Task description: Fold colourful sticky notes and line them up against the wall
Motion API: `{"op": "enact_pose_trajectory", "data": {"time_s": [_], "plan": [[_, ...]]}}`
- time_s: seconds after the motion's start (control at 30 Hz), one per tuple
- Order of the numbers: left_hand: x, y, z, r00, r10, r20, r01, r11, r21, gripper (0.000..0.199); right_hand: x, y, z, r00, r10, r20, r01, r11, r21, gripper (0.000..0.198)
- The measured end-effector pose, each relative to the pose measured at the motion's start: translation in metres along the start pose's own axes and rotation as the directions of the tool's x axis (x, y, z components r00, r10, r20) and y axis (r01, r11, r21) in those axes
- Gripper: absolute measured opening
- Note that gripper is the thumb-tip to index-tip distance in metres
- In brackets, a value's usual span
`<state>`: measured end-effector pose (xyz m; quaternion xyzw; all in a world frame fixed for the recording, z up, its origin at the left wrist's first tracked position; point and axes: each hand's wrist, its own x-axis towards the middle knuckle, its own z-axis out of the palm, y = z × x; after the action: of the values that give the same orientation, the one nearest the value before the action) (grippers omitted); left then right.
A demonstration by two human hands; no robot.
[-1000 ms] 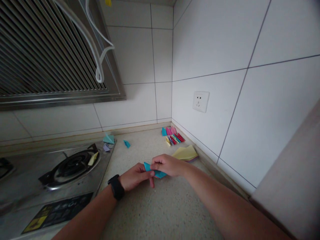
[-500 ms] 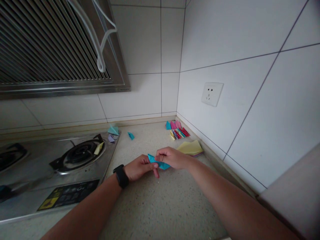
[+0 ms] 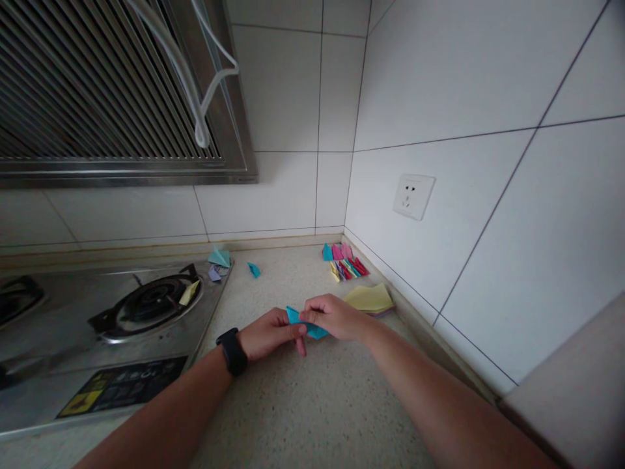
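Observation:
A folded piece of blue paper (image 3: 317, 331) is held between both hands just over the speckled countertop (image 3: 312, 404). My left hand (image 3: 273, 333), with a black watch on its wrist, pinches the left end between thumb and fingers. From above, my right hand (image 3: 334, 315) grips the same paper with thumb and fingertips closed on its upper edge. Parts of the paper are hidden behind the fingers. Beyond my right hand lies a stack of yellow paper sheets (image 3: 370, 298).
Small folded paper pieces in several colours (image 3: 349, 268) sit in rows in the back corner. A small blue folded piece (image 3: 253, 270) lies alone. More folded papers (image 3: 219, 257) rest on the stove edge; a yellow one (image 3: 189, 293) is on the gas burner (image 3: 151, 306). A range hood (image 3: 122, 172) hangs above.
The view has tilted and shifted slightly. Both hands keep their hold on the blue paper; the right fingers have shifted a little along its upper edge.

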<state>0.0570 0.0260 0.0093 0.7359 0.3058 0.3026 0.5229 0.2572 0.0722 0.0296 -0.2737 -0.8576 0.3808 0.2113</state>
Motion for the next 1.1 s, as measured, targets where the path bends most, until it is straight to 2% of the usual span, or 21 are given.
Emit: {"op": "enact_pose_trajectory", "data": {"time_s": [0.13,0.3,0.63,0.77,0.93,1.1], "plan": [[0.0004,-0.0028,-0.0003,1.0,-0.021,0.005,0.021,0.997,-0.074,0.04,-0.0005,-0.0048,0.0043,1.0,0.011,0.002,-0.011,0.997,0.073,0.045],[0.0016,-0.0074,0.0009,0.997,-0.068,0.047,0.071,0.995,-0.07,0.038,-0.0003,-0.0053,0.009,0.998,0.033,0.057,-0.041,0.988,0.147,0.045],[0.001,-0.0056,0.0017,0.998,-0.053,0.021,0.053,0.998,-0.042,0.038,0.0021,0.0021,0.008,0.998,0.053,0.034,-0.054,0.998,0.025,0.051],[-0.0006,-0.0042,0.0013,0.998,-0.065,0.028,0.066,0.997,-0.047,0.039,0.0017,0.0021,0.0082,0.995,0.074,0.06,-0.079,0.994,0.082,0.052],[-0.0012,-0.0043,0.0015,0.995,-0.098,0.024,0.1,0.992,-0.076,0.04,0.0025,0.0027,0.0075,0.999,0.032,0.04,-0.036,0.994,0.101,0.052],[-0.0014,-0.0058,0.0011,0.994,-0.098,0.048,0.101,0.993,-0.068,0.041,0.0026,0.0033,0.0064,0.997,0.04,0.073,-0.049,0.99,0.133,0.054]]}}
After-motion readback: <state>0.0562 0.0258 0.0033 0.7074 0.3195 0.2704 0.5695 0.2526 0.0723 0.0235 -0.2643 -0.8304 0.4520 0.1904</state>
